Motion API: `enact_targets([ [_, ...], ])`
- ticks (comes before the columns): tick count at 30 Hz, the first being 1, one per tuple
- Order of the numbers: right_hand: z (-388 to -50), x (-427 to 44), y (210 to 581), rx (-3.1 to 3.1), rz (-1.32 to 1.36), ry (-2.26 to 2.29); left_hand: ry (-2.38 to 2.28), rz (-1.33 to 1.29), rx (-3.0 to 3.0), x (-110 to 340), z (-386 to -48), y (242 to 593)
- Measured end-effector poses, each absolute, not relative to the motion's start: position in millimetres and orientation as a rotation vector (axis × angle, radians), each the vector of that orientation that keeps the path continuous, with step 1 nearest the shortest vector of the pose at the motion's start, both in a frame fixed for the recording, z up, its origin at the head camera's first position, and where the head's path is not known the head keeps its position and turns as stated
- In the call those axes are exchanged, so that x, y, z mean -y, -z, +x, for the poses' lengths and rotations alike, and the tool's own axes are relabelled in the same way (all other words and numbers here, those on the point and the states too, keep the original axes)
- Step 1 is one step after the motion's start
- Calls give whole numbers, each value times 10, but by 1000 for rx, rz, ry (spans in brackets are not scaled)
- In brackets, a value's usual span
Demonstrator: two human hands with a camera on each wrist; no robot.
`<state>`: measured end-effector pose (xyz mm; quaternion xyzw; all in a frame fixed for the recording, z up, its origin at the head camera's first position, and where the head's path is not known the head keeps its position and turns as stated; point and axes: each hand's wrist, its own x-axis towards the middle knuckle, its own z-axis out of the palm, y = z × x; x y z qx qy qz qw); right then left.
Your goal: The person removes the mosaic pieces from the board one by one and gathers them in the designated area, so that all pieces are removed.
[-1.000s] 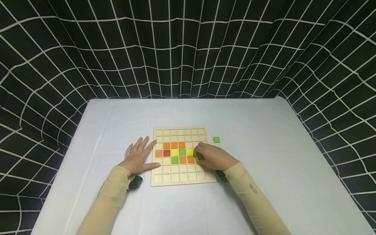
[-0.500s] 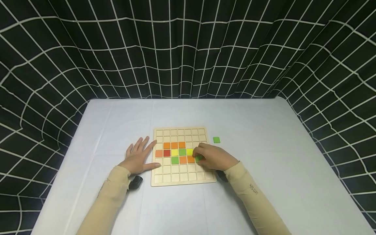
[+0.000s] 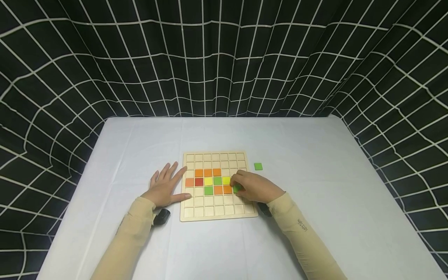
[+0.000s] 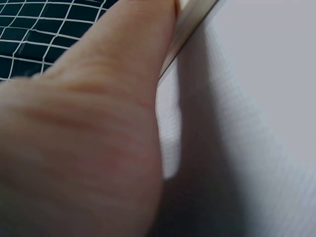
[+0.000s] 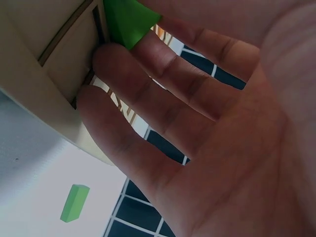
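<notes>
Steadying of the board (image 3: 209, 212) is seemingly provided by the spread left hand (image 3: 163, 190); green tile (image 5: 127, 22) is pinched in right-hand grip (image 3: 259, 187), presumably for control.

Square wooden board (image 3: 209, 211), left hand (image 3: 163, 188) on left edge, green tile (image 5: 128, 22) in right hand (image 3: 257, 186), loose square green tile (image 3: 258, 166) right of board

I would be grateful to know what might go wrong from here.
The green tile in the right hand looks tilted, so it could jam going in. That hand, close to the yellow tile, might nudge it. The left hand touches the left side of the board; a push there could shift it.
</notes>
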<state>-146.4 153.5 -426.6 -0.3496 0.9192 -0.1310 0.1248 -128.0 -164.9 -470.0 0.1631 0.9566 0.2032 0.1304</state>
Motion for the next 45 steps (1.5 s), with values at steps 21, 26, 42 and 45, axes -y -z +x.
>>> enact_targets([
  [21, -1532, -1700, 4122, -2728, -925, 507, -566, 470, -2763, 1669, -1347, 4810],
  [26, -1569, -1822, 4074, -2770, -901, 531, -554, 468, -2763, 1664, -1345, 4803],
  [42, -1738, -2162, 4070, -2832, -720, 602, -570, 459, -2769, 1681, -1323, 4828],
  [45, -1774, -2222, 4118, -2840, -655, 584, -569, 460, -2767, 1681, -1319, 4828],
])
